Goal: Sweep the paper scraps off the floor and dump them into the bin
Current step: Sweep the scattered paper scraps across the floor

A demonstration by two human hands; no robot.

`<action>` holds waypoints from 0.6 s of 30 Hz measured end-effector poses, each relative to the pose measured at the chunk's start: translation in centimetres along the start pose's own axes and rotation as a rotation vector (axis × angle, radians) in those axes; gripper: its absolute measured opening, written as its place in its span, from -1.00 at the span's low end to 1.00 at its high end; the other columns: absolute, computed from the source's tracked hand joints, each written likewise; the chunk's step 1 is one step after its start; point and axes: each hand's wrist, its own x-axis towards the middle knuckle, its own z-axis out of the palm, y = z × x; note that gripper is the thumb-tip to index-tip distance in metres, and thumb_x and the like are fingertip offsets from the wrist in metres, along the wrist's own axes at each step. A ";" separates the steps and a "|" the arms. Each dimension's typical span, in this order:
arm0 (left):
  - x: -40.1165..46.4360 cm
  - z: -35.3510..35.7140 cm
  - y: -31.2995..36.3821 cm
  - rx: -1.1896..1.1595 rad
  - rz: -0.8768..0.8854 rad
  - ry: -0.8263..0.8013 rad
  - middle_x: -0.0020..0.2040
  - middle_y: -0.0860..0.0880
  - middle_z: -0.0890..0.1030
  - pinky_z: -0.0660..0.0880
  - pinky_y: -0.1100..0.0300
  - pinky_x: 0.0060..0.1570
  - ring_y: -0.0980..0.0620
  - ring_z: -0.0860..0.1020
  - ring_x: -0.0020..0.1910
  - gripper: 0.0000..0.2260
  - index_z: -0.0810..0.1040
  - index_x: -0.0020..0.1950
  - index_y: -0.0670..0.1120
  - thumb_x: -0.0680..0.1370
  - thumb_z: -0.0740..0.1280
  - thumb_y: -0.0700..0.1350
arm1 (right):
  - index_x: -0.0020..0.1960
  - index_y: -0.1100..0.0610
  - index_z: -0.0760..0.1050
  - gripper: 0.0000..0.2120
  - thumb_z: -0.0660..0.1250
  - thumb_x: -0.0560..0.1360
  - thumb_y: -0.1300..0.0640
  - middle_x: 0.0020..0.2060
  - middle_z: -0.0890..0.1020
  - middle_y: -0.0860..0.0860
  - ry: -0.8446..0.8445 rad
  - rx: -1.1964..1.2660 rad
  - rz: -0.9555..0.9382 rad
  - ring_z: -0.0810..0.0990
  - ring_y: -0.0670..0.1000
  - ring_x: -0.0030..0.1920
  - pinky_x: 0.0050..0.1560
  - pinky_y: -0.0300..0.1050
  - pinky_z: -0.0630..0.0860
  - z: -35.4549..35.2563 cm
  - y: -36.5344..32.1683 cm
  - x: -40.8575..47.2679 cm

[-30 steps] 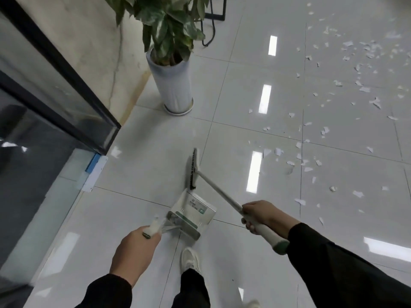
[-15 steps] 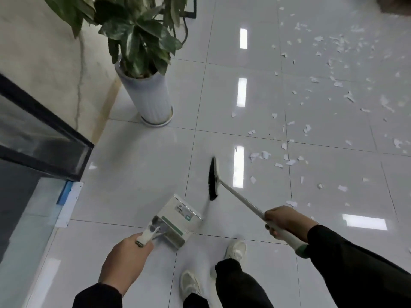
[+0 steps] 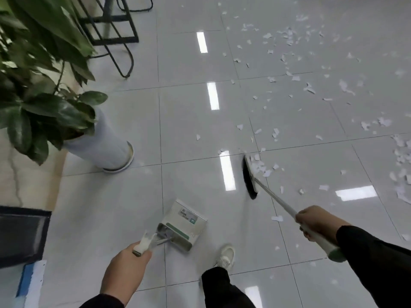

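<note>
White paper scraps [image 3: 287,70] lie scattered over the glossy tiled floor, mostly at the right and far right. My right hand [image 3: 315,220] grips the white handle of a broom; its black-bristled head [image 3: 250,176] touches the floor at the near edge of the scraps, a few lying against it. My left hand [image 3: 124,270] grips the white handle of a grey-white dustpan [image 3: 184,223], which hangs low over the floor left of the broom. No bin is in view.
A potted plant in a tall white pot [image 3: 100,147] stands at the left. Black metal furniture legs [image 3: 111,38] are behind it. A dark glass panel [image 3: 22,232] is at the lower left. My shoe [image 3: 225,255] is between my hands.
I have stepped forward toward the scraps. The broom head has swung right and now reaches the first scraps. The dustpan has travelled along in my left hand.
</note>
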 end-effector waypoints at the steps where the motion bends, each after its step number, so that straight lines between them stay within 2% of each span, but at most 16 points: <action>1: 0.1 -0.5 0.1 -0.002 0.003 0.026 -0.30 0.00 0.63 0.48 0.15 -0.25 -0.01 0.58 -0.25 -0.78 0.61 -0.16 0.19 0.57 0.28 0.24 | -0.16 0.34 0.45 -0.89 0.20 0.53 0.37 -0.45 0.49 0.17 -0.002 0.004 -0.006 0.44 0.07 -0.53 -0.46 -0.19 0.41 0.1 -0.4 0.1; 3: 2.9 -0.7 5.5 0.030 0.042 0.016 -0.32 -0.01 0.62 0.46 0.15 -0.28 -0.02 0.57 -0.26 -0.79 0.61 -0.17 0.16 0.57 0.30 0.22 | -0.17 0.35 0.45 -0.88 0.21 0.54 0.37 -0.48 0.49 0.16 0.022 0.021 -0.002 0.44 0.07 -0.56 -0.47 -0.19 0.42 -3.9 -2.2 1.4; 6: 5.4 -2.2 9.6 0.026 0.052 0.033 -0.34 -0.02 0.61 0.45 0.15 -0.31 -0.03 0.57 -0.29 -0.72 0.61 -0.17 0.09 0.58 0.29 0.22 | -0.20 0.35 0.45 -0.88 0.23 0.52 0.39 -0.48 0.49 0.17 0.029 0.070 -0.010 0.44 0.08 -0.56 -0.48 -0.18 0.40 -7.0 -4.7 1.7; 9: 7.5 -4.4 12.6 -0.006 0.046 0.058 -0.36 -0.05 0.60 0.46 0.12 -0.29 -0.06 0.55 -0.31 -0.68 0.58 -0.22 0.03 0.59 0.29 0.21 | -0.13 0.35 0.49 -0.91 0.24 0.52 0.37 -0.40 0.50 0.21 -0.003 0.194 -0.007 0.41 0.07 -0.53 -0.50 -0.21 0.39 -8.2 -8.4 1.4; 13: 9.3 -7.0 15.5 -0.058 0.082 0.054 -0.33 -0.11 0.61 0.40 0.13 -0.32 -0.10 0.53 -0.32 -0.67 0.59 -0.22 -0.01 0.60 0.30 0.19 | -0.13 0.30 0.47 -0.91 0.22 0.53 0.34 -0.35 0.50 0.20 -0.081 0.319 -0.065 0.40 0.05 -0.57 -0.56 -0.27 0.38 -6.3 -15.9 0.3; 16: 12.4 -9.7 17.7 -0.052 0.086 0.045 -0.30 -0.10 0.62 0.42 0.11 -0.30 -0.11 0.55 -0.28 -0.73 0.58 -0.21 0.00 0.59 0.33 0.13 | -0.09 0.30 0.47 -0.93 0.22 0.54 0.32 -0.33 0.51 0.21 -0.148 0.433 -0.074 0.40 0.05 -0.58 -0.59 -0.27 0.37 -2.6 -23.4 1.1; 18: 17.1 -11.8 19.3 -0.038 0.087 0.040 -0.32 -0.09 0.61 0.42 0.12 -0.30 -0.10 0.53 -0.31 -0.72 0.58 -0.23 0.01 0.59 0.34 0.14 | -0.07 0.29 0.46 -0.93 0.21 0.55 0.32 -0.34 0.50 0.20 -0.206 0.512 -0.058 0.40 0.04 -0.59 -0.60 -0.28 0.36 0.6 -29.6 3.2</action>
